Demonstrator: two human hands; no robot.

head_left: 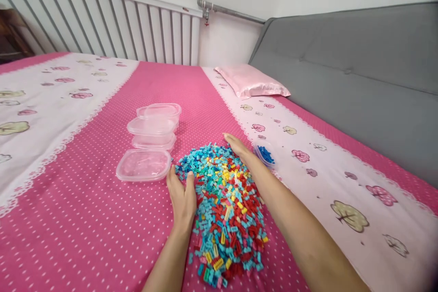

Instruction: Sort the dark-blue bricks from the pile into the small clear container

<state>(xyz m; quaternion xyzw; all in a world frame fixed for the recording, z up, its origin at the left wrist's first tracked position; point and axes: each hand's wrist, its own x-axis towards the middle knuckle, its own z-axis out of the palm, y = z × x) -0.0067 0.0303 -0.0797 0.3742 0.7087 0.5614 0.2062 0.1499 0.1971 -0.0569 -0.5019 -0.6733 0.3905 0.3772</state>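
Observation:
A long heap of small toy building bricks, mostly light blue, red and yellow, lies on the pink bedspread between my hands. Against its left edge, my left hand rests with thumb and fingers apart, holding nothing. At the upper right of the heap, my right hand is stretched out flat along the edge, its fingers partly hidden. Just right of my right wrist, a small clear tub holds blue bricks. An open clear plastic container stands just left of my left fingertips.
Behind the nearest container are more clear plastic containers and lids in a row. A pink pillow lies by the grey padded headboard. At the far side stand a white radiator and a pipe with a valve.

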